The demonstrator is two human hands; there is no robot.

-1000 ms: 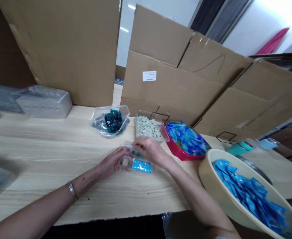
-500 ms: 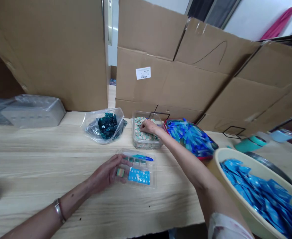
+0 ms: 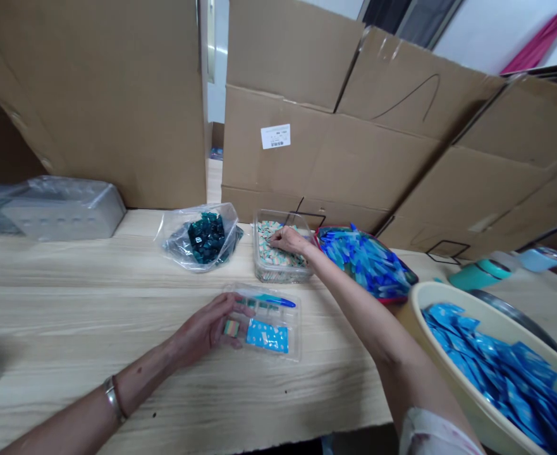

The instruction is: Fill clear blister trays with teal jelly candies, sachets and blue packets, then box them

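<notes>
A clear plastic tray lies on the wooden table, holding a blue packet, a striped piece and a blue pen. My left hand rests on the tray's left side, fingers curled over its edge. My right hand reaches into a clear box of small pale multicoloured pieces, fingers pinched among them; what they hold is too small to see.
A plastic bag of dark teal pieces lies left of the clear box. A red tray of blue strips and a cream bowl of blue packets stand right. Cardboard boxes wall the back. A wrapped grey block sits far left.
My right hand left the clear tray and moved back into the box of pale pieces. My left hand stayed on the tray.
</notes>
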